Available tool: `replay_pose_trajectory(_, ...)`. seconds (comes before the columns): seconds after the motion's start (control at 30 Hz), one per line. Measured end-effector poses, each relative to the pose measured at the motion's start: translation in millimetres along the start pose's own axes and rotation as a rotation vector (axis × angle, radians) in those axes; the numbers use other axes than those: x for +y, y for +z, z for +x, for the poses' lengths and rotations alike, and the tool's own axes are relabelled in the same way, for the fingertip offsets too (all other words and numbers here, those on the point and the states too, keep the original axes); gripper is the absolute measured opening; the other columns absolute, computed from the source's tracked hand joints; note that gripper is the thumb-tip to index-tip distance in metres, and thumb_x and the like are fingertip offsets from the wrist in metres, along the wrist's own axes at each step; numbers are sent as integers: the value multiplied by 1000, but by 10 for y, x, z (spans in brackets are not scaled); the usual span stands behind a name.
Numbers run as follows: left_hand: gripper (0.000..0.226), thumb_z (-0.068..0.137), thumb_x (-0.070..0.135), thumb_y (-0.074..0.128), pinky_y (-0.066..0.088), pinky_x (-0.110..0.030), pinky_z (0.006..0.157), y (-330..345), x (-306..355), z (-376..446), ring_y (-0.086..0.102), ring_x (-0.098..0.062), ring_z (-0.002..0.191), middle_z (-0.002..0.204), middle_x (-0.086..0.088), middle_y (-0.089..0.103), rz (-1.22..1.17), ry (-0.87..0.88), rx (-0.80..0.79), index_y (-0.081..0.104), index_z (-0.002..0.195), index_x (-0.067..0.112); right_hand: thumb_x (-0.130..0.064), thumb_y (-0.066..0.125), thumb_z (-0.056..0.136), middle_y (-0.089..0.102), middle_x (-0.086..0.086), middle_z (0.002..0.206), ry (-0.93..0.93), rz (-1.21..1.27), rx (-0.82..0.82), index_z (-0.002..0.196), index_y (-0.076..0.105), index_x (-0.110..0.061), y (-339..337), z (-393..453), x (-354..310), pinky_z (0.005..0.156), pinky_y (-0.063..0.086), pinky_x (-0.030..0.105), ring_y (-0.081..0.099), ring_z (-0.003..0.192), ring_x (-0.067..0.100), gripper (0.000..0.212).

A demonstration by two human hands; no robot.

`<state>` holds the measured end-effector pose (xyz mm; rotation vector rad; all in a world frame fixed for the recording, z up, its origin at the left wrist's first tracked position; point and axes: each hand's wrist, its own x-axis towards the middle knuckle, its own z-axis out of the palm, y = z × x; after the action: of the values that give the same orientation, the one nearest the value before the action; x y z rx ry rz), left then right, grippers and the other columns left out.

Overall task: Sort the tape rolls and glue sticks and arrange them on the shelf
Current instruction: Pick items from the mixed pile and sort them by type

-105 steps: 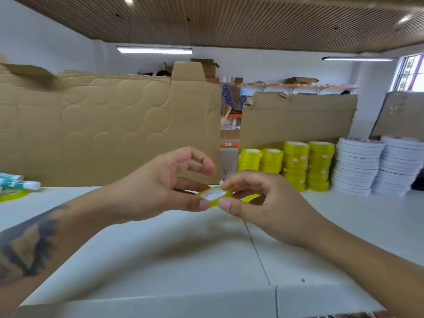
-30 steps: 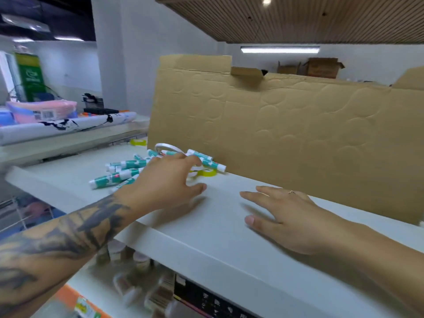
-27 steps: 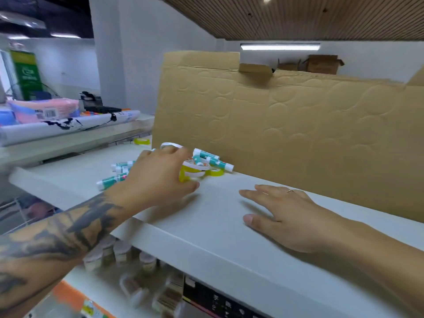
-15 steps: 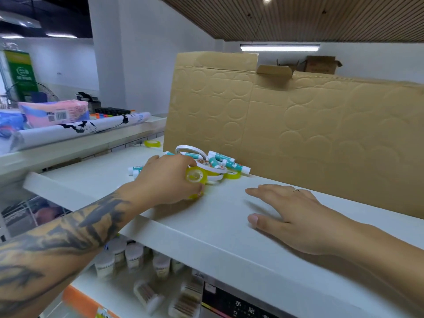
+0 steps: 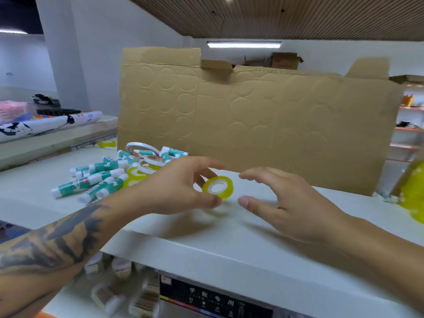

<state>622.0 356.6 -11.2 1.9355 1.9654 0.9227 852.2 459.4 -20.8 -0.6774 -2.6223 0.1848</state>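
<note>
Clearly much sorting remains: the left hand (image 5: 174,187) pinches one yellow tape roll (image 5: 218,188) just above the shelf (image 5: 229,244), the right hand (image 5: 282,203) hovers beside it with fingers loosely spread, while glue sticks (image 5: 91,180) and other tape rolls (image 5: 146,161) lie jumbled together behind.

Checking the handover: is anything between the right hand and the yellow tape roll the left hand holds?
Nothing visible. The left hand pinches the tape roll above the shelf; the right hand is open just beside it, with only bare shelf between.
</note>
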Motion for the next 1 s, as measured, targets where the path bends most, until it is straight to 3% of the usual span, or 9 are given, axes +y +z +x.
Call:
replay_pose_trajectory(0.13, 75, 77, 23, 90, 49, -34, 107, 364, 438, 131, 68, -6, 111, 119, 13, 73, -136, 74, -94, 54, 142, 34, -69, 50, 91, 55, -32, 122, -54, 79, 90, 129, 54, -45, -214, -349, 316, 94, 40, 15, 51, 114, -9, 45)
replay_pose_trajectory(0.37, 81, 75, 0, 88, 43, -35, 114, 1025, 1253, 438, 67, -10, 117, 117, 7, 75, -250, 181, -195, 52, 141, 31, -48, 73, 89, 70, -14, 102, -70, 162, 166, 109, 71, -33, -636, -1033, 951, 87, 47, 29, 63, 101, 5, 25)
replay_pose_trajectory(0.5, 83, 70, 30, 90, 42, -38, 114, 1416, 1650, 593, 64, -7, 121, 124, 12, 71, -241, 227, -219, 51, 142, 38, -51, 73, 88, 72, -13, 104, -15, 160, 172, 109, 72, -32, -880, -1415, 1346, 89, 47, 28, 63, 105, 4, 28)
replay_pose_trajectory(0.67, 83, 66, 65, 82, 42, -26, 111, 1788, 2087, 845, 51, 12, 125, 132, 33, 58, -112, 203, -205, 44, 139, 58, -48, 72, 90, 72, -15, 104, 55, 96, 239, 106, 73, -28, -1216, -1763, 1873, 87, 42, 14, 61, 104, 0, 26)
replay_pose_trajectory(0.77, 71, 71, 78, 70, 35, -16, 109, 1947, 2287, 922, 42, 13, 131, 138, 41, 49, 68, 204, -217, 40, 135, 65, -53, 61, 94, 69, -14, 109, 140, 34, 240, 110, 68, -28, -1384, -1813, 2219, 88, 43, 19, 59, 102, 1, 31)
replay_pose_trajectory(0.83, 86, 70, 90, 56, 32, -25, 116, 2045, 2327, 956, 39, 2, 139, 150, 31, 43, 221, 181, -255, 33, 146, 57, -56, 55, 95, 66, -13, 113, 203, -36, 202, 112, 65, -29, -1449, -1786, 2426, 89, 44, 28, 58, 104, 7, 33)
replay_pose_trajectory(0.9, 93, 72, 95, 42, 18, -34, 124, 2147, 2316, 971, 23, -1, 148, 161, 25, 28, 365, 137, -306, 25, 154, 52, -58, 48, 96, 65, -10, 116, 238, -115, 160, 114, 62, -28, -1475, -1764, 2583, 90, 45, 34, 57, 106, 13, 37)
replay_pose_trajectory(1.0, 86, 75, 94, 27, -3, -43, 127, 2271, 2205, 932, -4, 0, 154, 168, 24, 1, 440, 107, -412, 10, 153, 62, -57, 45, 97, 66, -8, 118, 275, -154, 166, 114, 61, -26, -1417, -1752, 2714, 92, 47, 41, 59, 108, 18, 39)
